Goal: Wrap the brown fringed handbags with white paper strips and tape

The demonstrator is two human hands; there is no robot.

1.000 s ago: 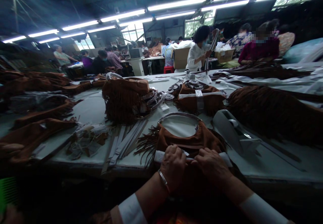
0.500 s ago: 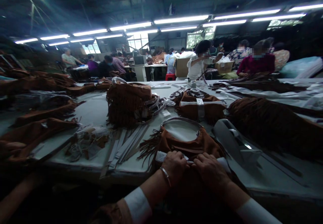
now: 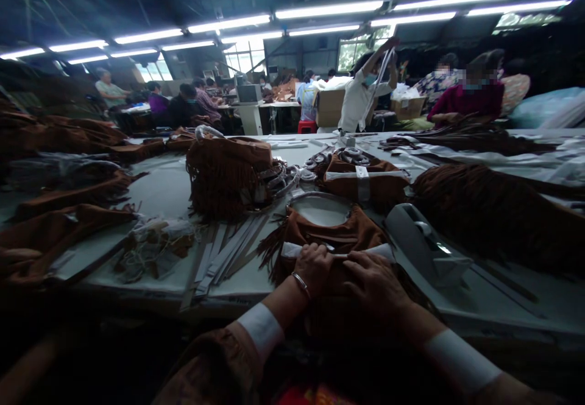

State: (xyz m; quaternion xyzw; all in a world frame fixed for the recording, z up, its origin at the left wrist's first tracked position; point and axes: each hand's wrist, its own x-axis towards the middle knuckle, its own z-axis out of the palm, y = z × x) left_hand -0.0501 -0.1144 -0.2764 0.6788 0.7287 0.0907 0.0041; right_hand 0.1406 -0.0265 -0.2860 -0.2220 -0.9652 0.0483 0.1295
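Observation:
A brown suede fringed handbag (image 3: 299, 225) lies in front of me at the table's edge, its looped handle (image 3: 320, 195) toward the far side. A white strip (image 3: 290, 250) runs across the bag's body. My left hand (image 3: 314, 266), with a bracelet at the wrist, is closed on the strip near its middle. Beside it, my right hand (image 3: 375, 278) has its fingertips bent over the same strip, with the thumb hidden. The strip's two ends show beyond my hands. Fringe hangs out at the bag's left side.
A grey tape dispenser (image 3: 414, 234) stands right of the bag. Loose pale strips (image 3: 228, 253) lie to the left. Stacked fringed bags (image 3: 228, 173), a strip-wrapped bag (image 3: 356, 183) and a fringe pile (image 3: 484, 216) sit beyond. At far left, another person's hand (image 3: 18, 259) rests on brown suede.
My hands stay at the strip; the right fingers look slightly more spread. The view has tilted a little. Across the table, a person in white has raised their arms with long pale strips.

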